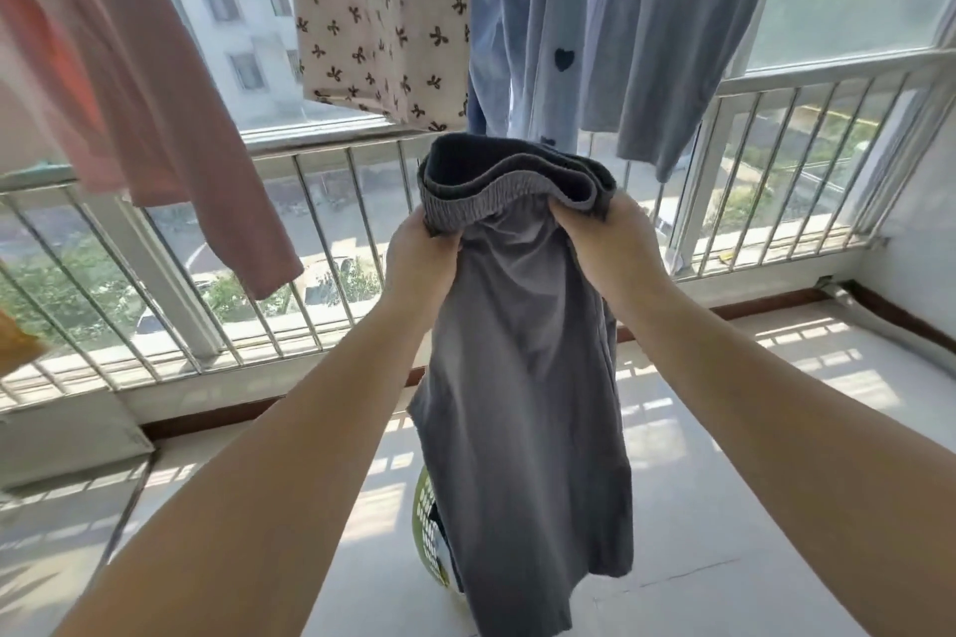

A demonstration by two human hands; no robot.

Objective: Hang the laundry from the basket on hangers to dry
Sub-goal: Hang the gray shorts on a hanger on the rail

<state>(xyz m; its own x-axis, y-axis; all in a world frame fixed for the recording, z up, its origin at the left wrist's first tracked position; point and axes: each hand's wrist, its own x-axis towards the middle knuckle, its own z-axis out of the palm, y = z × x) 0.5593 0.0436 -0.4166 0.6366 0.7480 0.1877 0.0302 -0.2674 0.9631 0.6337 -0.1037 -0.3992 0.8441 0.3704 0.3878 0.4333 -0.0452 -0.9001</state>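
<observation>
Matt grey cloth shorts [522, 378] with a gathered elastic waistband, pale painted metal railing [320, 243], glossy tiled floor [724, 533].

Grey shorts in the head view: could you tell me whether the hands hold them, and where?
Both hands, left and right, grip the grey shorts by the elastic waistband.

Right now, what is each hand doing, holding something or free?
Left hand: grips the elastic waistband of the grey shorts.
Right hand: grips the same waistband on the other side, so the shorts hang down between them.

shorts [522, 378] grey | top [383, 16] cream, dark bows | shirt [548, 16] blue, dark hearts
</observation>
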